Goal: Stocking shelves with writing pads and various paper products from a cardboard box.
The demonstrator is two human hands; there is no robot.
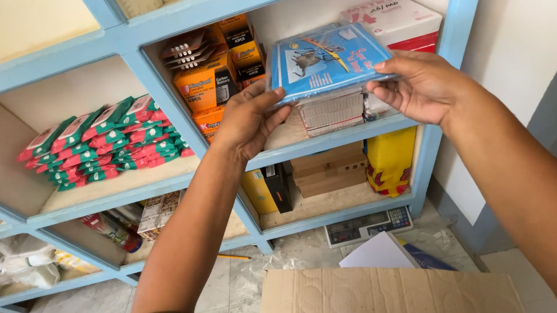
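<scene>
Both hands are up at the light-blue shelf unit (165,93), and between them sits a blue flat packet (324,62) in clear wrap, held level at the mouth of the upper right compartment. The left hand (248,118) pinches the packet's near left corner, thumb on top, fingers under; the right hand (421,85) clamps its right edge, fingers curled over the top face. Under the packet lies a stack of similar wrapped packs (334,111), and behind it a white and red box (396,17) fills the far right corner (tight quarters in there). To the left in the same bay stand orange cartons (208,83), some leaning. One bay further left, red and green sachets (106,138) lie heaped. Down on the floor, a calculator (368,226) and a cardboard box flap (399,305) nearest the camera. Risk, as I judge it: the glossy wrap could slip from that corner pinch, or the packet could nudge the leaning cartons and tip them out
</scene>
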